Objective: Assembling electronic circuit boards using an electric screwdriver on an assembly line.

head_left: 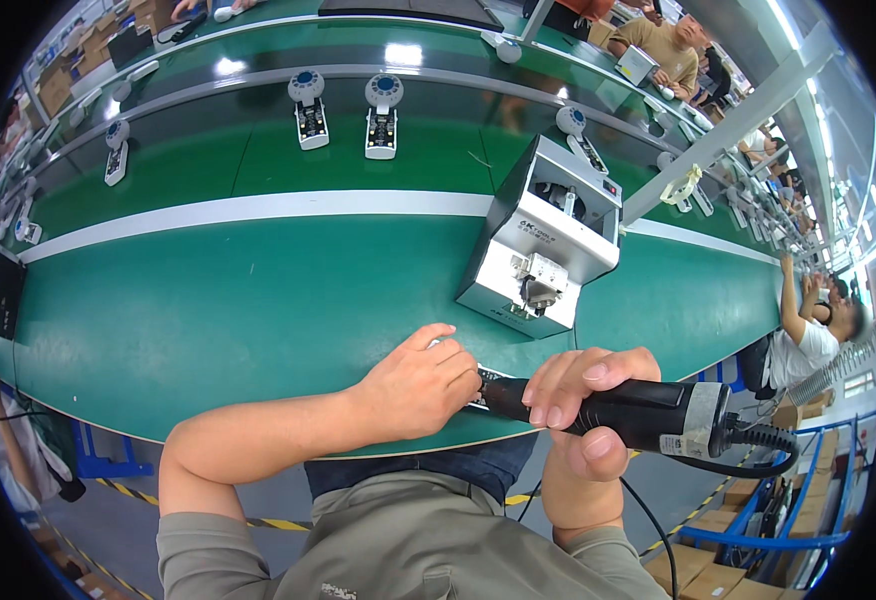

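My right hand [590,395] is wrapped around a black electric screwdriver [648,412], which lies nearly level with its tip pointing left and its cable leaving on the right. Close to that tip, my left hand [418,385] is closed on a small white-edged device [484,378] at the table's near edge. Most of the device is hidden under the fingers, and only a strip with dark parts shows. Whether the screwdriver tip touches it cannot be made out. Just beyond my hands stands a silver and black screw feeder [548,235].
Beyond the green table [258,300] runs a green conveyor [208,150]. It carries several white handheld devices with round heads, such as one device [382,115] near the middle. A metal post [728,120] rises right of the feeder. Co-workers, including a person [808,335] at right, sit along the line.
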`<state>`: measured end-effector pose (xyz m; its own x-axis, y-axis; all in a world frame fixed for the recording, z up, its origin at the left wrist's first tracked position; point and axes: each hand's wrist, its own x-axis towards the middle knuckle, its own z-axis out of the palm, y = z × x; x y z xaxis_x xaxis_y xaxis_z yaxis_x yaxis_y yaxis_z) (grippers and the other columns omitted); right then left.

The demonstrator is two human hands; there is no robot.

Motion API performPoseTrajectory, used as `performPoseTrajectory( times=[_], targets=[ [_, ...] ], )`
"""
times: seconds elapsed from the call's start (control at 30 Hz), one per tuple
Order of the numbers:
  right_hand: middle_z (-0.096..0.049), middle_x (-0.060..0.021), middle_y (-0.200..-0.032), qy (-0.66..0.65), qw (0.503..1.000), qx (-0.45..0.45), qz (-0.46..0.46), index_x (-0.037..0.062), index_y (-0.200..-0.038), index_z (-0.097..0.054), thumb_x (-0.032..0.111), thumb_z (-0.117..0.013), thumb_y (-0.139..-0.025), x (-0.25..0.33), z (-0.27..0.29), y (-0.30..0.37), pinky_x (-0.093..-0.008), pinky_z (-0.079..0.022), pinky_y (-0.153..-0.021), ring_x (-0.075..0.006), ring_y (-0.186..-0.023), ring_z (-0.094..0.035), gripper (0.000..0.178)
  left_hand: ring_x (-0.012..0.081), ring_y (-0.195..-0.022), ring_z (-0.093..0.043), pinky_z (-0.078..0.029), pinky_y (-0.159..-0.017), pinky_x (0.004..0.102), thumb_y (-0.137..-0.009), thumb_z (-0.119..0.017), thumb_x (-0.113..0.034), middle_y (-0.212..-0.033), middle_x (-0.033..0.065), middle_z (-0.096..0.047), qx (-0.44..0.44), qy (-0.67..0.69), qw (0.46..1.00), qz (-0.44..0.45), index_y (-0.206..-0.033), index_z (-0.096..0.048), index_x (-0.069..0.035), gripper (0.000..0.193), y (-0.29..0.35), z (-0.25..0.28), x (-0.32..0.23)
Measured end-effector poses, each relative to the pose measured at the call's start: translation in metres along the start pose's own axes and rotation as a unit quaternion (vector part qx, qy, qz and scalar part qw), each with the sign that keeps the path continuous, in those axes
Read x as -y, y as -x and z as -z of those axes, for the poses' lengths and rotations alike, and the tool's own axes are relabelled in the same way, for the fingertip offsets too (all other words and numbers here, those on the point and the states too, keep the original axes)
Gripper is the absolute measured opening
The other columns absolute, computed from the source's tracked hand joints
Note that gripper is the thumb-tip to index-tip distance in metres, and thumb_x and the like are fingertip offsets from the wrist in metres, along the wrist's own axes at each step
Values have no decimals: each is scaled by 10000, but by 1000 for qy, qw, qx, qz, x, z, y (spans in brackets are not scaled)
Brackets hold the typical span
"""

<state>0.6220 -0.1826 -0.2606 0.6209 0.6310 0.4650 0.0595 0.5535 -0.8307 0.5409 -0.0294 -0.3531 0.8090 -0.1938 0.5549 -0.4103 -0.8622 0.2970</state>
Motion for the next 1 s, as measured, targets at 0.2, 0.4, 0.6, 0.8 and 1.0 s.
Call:
performPoseTrajectory(
  times=[0.2,0.4,0.6,0.8,1.0],
  targets=[
    [-584,-50,-676,-3,998,36,56,75,-1060,-506,226,-690,-781,-12,16,-3,-299,-490,-612,-169,-595,-568,367,194,-823,-510,-380,-948,375,-778,-639,-172,-890,42,-547,-35,44,998,5,-842,-568,-84,130,1,-11,5],
    [-567,-42,-678,14,995,38,86,67,-1103,-482,272,-639,-818,-10,31,-10,-295,-488,-603,-161,-587,-563,385,205,-833,-485,-388,-898,355,-749,-687,-244,-883,44,-535,-50,20,999,7,-822,-587,-88,200,-9,-8,12],
    [-556,-47,-660,30,997,5,69,44,-1093,-476,257,-624,-803,-14,46,-20,-295,-488,-599,-165,-583,-561,389,205,-836,-460,-390,-797,332,-698,-734,-300,-874,33,-513,86,0,996,36,-815,-606,-97,267,-2,-8,19],
    [-552,-50,-658,42,998,9,43,34,-1100,-475,238,-607,-805,-29,44,-18,-286,-484,-585,-161,-568,-551,382,201,-809,-448,-376,-741,324,-693,-734,-307,-844,33,-494,77,3,996,32,-823,-615,-100,272,3,-7,18],
    [-546,-45,-723,40,995,66,58,36,-1146,-468,255,-541,-869,-34,42,-19,-287,-468,-620,-145,-616,-535,360,206,-887,-480,-390,-794,327,-708,-684,-299,-971,34,-538,117,11,992,43,-888,-596,-85,293,6,1,16]
  ],
)
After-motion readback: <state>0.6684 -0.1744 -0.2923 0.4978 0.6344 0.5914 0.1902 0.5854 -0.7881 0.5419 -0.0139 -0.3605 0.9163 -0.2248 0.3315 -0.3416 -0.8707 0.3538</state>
